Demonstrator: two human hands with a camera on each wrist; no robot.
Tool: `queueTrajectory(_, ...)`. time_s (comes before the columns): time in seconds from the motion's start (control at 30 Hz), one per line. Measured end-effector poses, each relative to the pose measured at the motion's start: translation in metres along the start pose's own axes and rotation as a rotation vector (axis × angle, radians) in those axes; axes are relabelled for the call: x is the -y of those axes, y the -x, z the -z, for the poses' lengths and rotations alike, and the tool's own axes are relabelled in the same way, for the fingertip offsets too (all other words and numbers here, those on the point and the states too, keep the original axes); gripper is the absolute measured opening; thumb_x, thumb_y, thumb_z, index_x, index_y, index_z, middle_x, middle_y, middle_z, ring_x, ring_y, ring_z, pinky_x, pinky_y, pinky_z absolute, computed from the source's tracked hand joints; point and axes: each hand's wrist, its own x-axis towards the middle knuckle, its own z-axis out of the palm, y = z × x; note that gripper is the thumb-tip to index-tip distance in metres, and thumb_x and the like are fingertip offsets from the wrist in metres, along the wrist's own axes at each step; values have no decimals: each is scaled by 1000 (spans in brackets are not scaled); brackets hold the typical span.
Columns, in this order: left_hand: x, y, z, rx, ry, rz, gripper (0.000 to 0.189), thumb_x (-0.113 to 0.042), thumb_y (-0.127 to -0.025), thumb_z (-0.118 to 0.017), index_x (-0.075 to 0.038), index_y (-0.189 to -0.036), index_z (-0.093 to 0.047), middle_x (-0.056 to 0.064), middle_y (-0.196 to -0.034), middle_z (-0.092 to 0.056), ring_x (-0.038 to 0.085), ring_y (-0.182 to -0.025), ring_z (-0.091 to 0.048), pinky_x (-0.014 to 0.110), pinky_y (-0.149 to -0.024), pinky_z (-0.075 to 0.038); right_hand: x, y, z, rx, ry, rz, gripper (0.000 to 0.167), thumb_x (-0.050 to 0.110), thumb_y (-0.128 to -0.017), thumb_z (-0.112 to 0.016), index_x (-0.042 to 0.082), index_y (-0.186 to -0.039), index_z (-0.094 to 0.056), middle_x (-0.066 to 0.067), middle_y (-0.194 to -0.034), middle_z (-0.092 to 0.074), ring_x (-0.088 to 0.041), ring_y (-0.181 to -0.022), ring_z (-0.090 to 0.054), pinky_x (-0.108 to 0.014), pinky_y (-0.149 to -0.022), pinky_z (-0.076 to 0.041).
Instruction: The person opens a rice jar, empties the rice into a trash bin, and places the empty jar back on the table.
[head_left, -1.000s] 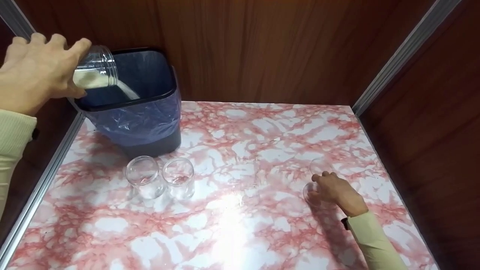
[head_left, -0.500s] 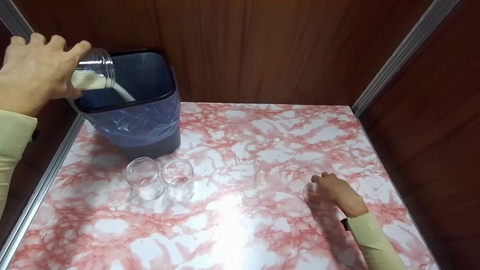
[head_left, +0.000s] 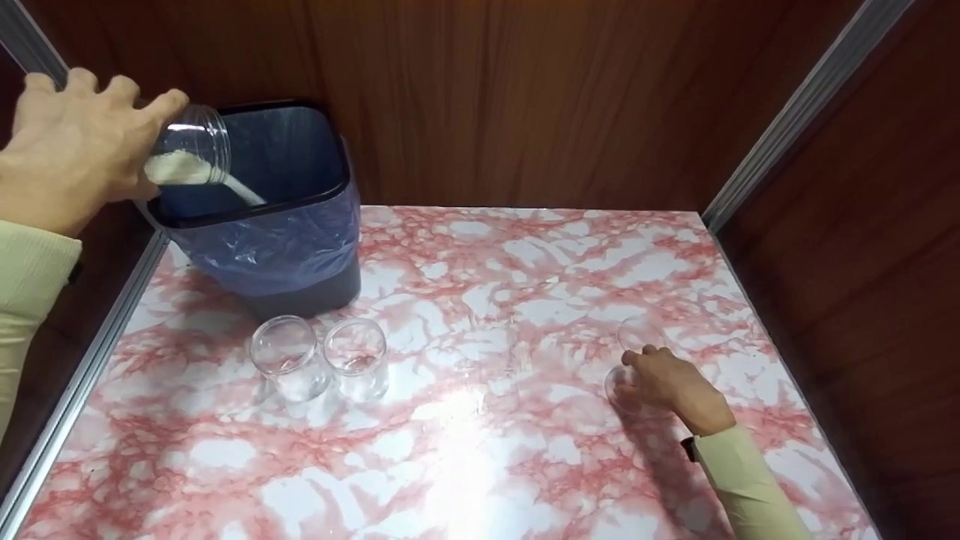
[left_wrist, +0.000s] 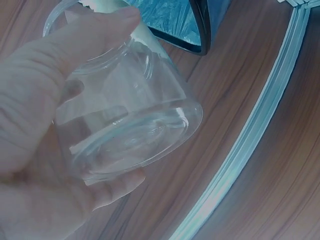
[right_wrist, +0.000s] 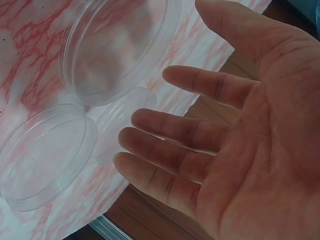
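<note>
At the upper left of the head view, my left hand [head_left: 79, 150] grips a clear jar [head_left: 201, 127] lying nearly on its side, its mouth over the bin [head_left: 281, 251]. White granular stuff [head_left: 178, 169] inside runs out in a thin stream into the bin. The left wrist view shows the jar's bare base [left_wrist: 135, 140], with thumb and fingers around the wall. My right hand [head_left: 675, 386] hovers low on the right, holding nothing. In the right wrist view its fingers [right_wrist: 180, 130] are spread and relaxed beside clear round lids [right_wrist: 47, 155] on the table.
Two clear jars [head_left: 283, 349] stand side by side in front of the bin, which has a bluish plastic liner. The red-and-white marbled tabletop [head_left: 450, 300] is bounded by dark wood panels [head_left: 525, 97] and metal edge strips [head_left: 810, 112].
The jar in my left hand has dropped slightly and tips a bit more, its white contents sloping toward the mouth. Pouring goes on throughout. My right hand stays in place.
</note>
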Motion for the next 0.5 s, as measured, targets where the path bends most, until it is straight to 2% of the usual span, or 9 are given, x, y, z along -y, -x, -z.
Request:
queueTrajectory(0.2, -10, 0, 4, 1, -58, -30, 94, -16, -64, -82, -12, -144, -31, 36, -121, -45, 62, -100, -41, 77, -79, -36, 1, -1, 0, 11, -17, -8, 37, 26, -82, -70, 5, -110, -60, -18, -97, -56, -40, -89, -57, -51, -66, -48)
queueTrajectory(0.37, -18, 0, 12, 18, -108, -54, 89, -14, -66, -81, -10, -141, -34, 36, -119, -46, 63, -101, -42, 78, -81, -36, 2, -1, -1, -11, -20, -5, 31, 25, -80, -70, 6, -103, -59, -16, -91, -56, -37, -83, -58, -49, -62, -47)
queueTrajectory(0.5, -27, 0, 17, 16, -163, -72, 72, -7, -75, -74, -8, -137, -38, 36, -116, -48, 63, -102, -44, 79, -85, -34, 3, -2, -1, -11, -19, -15, 35, 28, -80, -71, 7, -105, -60, -16, -93, -57, -37, -84, -58, -50, -62, -48)
